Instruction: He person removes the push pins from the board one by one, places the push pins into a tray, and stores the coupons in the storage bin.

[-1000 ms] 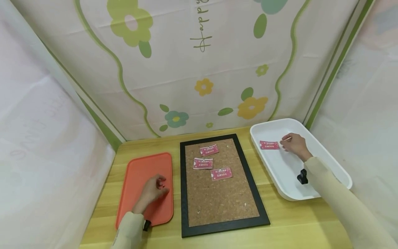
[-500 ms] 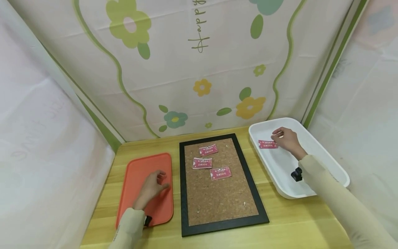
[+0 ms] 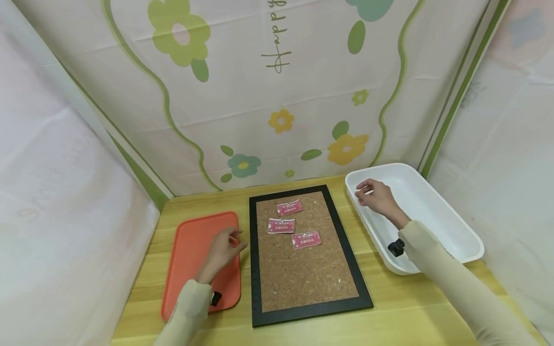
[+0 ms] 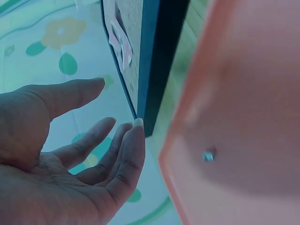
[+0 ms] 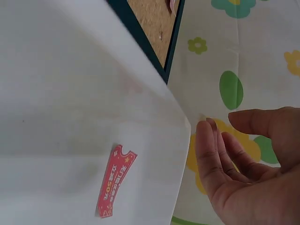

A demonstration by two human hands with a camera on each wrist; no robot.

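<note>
My left hand [image 3: 222, 252] hovers over the right part of the red tray [image 3: 186, 250], fingers loosely bent and nothing between them. A small shiny pin-like piece [image 4: 208, 155] lies in that tray in the left wrist view. Above the left wall of the white tub [image 3: 437, 221] is my right hand [image 3: 376, 196], thumb and fingers apart and holding nothing. One pink paper coupon [image 5: 115, 180] lies in the tub in the right wrist view; in the head view the hand mostly hides it. Three similar coupons, including a lower one [image 3: 306, 240], are on the cork board [image 3: 303, 278].
The black-framed board lies between tray and tub on the wooden table [image 3: 329, 327]. Small clear pins [image 3: 339, 281] dot the cork. A flower-printed cloth [image 3: 242, 96] hangs behind, with pale cloth walls at both sides.
My right hand has moved left from beyond the coupon's right end to above the tub's left wall. The left hand has shifted slightly right, its thumb and fingers wider apart.
</note>
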